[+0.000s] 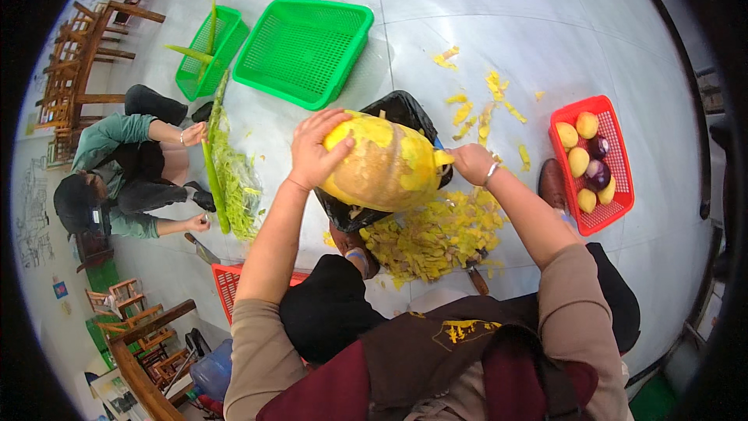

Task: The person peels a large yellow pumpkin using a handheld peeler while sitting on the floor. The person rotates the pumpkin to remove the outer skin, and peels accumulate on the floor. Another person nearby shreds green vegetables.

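Note:
A large pumpkin [380,166], partly peeled to yellow with tan rind left in patches, lies across a bin lined with a black plastic bag [418,110]. My left hand [320,146] grips its left end, fingers over the top and thumb along the side. At the right end, my right hand [472,164] is closed around a small tool, apparently a peeler, mostly hidden by the fingers. A curled yellow strip of peel [443,158] shows between that hand and the pumpkin. A heap of peelings [438,234] covers the floor below the bin.
A green plastic basket [301,52] stands ahead; a smaller one [201,85] holds long green stalks. On the right, a red basket [622,187] contains potatoes and eggplants. A seated person [111,146] handles a stalk at left. Knives [478,280] [201,248] lie on the floor.

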